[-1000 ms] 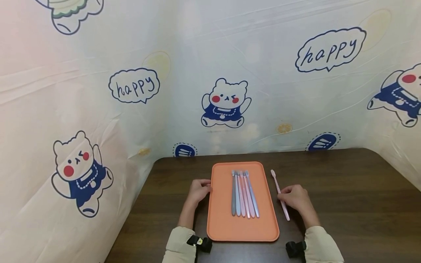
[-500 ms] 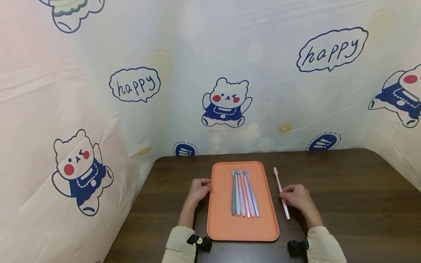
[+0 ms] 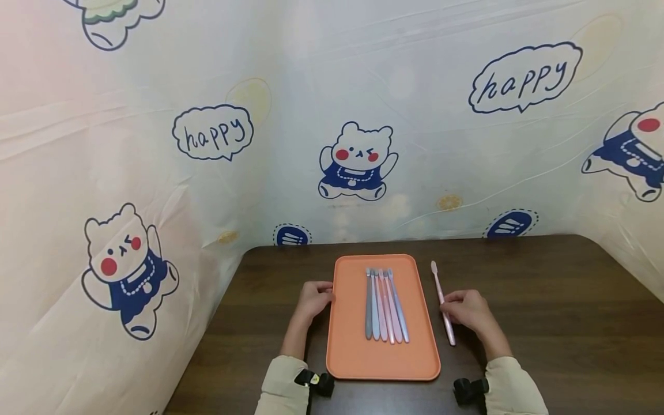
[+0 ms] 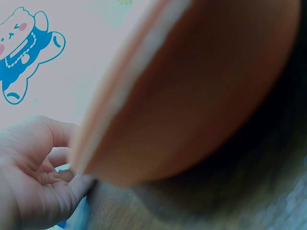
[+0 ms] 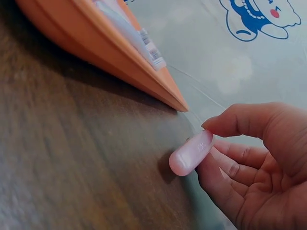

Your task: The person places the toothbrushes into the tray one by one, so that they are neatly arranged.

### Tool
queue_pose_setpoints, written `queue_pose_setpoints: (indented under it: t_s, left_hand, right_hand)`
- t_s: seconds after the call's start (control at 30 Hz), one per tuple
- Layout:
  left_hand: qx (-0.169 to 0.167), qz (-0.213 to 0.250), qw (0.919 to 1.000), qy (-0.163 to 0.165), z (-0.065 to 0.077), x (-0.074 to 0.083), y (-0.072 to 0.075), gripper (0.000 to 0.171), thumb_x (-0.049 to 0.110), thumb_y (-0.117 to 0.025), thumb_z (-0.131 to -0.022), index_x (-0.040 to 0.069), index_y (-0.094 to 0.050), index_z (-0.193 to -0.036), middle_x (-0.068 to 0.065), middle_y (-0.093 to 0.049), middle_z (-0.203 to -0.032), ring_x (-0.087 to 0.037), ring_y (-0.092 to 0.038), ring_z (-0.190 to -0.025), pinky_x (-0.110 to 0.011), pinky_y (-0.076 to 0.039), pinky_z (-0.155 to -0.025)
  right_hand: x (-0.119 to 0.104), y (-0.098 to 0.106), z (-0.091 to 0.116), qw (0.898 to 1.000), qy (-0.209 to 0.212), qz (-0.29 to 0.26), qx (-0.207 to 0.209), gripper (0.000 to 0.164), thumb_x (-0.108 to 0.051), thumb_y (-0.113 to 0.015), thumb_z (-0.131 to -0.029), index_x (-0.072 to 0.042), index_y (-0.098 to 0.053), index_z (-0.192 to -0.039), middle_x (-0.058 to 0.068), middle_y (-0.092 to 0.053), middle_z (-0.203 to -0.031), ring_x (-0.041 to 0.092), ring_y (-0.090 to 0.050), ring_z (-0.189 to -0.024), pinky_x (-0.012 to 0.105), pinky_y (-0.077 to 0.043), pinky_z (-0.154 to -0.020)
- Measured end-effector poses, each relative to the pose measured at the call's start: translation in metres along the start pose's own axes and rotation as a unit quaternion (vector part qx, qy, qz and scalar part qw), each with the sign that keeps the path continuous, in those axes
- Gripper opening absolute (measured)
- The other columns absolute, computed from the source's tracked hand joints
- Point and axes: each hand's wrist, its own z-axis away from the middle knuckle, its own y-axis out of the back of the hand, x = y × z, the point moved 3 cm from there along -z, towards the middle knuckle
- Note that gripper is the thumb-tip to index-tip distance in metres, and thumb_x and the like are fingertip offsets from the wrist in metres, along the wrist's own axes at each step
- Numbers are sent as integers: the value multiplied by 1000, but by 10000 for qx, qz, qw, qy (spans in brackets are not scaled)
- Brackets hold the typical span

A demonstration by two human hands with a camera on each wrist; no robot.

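Observation:
My left hand [image 3: 314, 301] holds the left rim of an orange tray [image 3: 358, 364]; in the left wrist view, the thumb and fingers of this hand [image 4: 36, 167] meet at the tray's edge [image 4: 153, 148]. Several toothbrushes [image 3: 384, 311] in grey, blue, pink and purple lie side by side on the tray, heads toward the far end. Right of the tray, my right hand [image 3: 469, 311] pinches a pink toothbrush [image 3: 448, 328] by its handle, head pointing away. Close up in the right wrist view, the rounded handle end of that toothbrush [image 5: 187, 158] sticks out between thumb and fingers over the wood.
Everything is on a dark wooden table [image 3: 560, 323]. Behind it hangs a pale printed curtain [image 3: 290, 115] with bears and "happy" bubbles, coming down to the table's far edge. Black wrist cameras [image 3: 469, 391] are strapped at both sleeves.
My right hand and the pink toothbrush have shifted slightly right and farther away, staying beside the tray. The left hand, tray and toothbrushes on it have kept their places.

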Motion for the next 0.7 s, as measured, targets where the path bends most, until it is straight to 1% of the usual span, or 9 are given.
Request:
queue_pose_setpoints:
  t_s: [0.1, 0.33, 0.7]
  left_hand:
    - [-22, 8, 10000, -5, 0, 0, 0, 38, -2, -67, -83, -8, -70, -121, -21, -71, -109, -21, -63, -95, -31, -57, -79]
    - [-35, 16, 10000, 42, 0, -1, 1, 38, -1, -67, -84, -7, -70, -121, -21, -71, -111, -20, -63, -96, -30, -57, -79]
    - [-65, 19, 10000, 9, 0, 0, 0, 38, -1, -67, -84, -8, -70, -121, -21, -71, -109, -21, -63, -94, -32, -58, -79]
  right_hand:
    - [-1, 0, -1, 10000, 55, 8, 29, 34, -7, -72, -85, 15, -68, -109, 2, -73, -77, 6, -63, -67, 22, -55, -62]
    - [-3, -2, -2, 9991, 340, 198, 141, 33, -8, -71, -86, 14, -69, -110, 11, -76, -85, 7, -64, -67, 22, -54, -61]
    - [-5, -1, -2, 9988, 461, 106, 97, 33, -8, -70, -89, 15, -67, -113, 17, -76, -92, 8, -66, -72, 22, -57, -64]
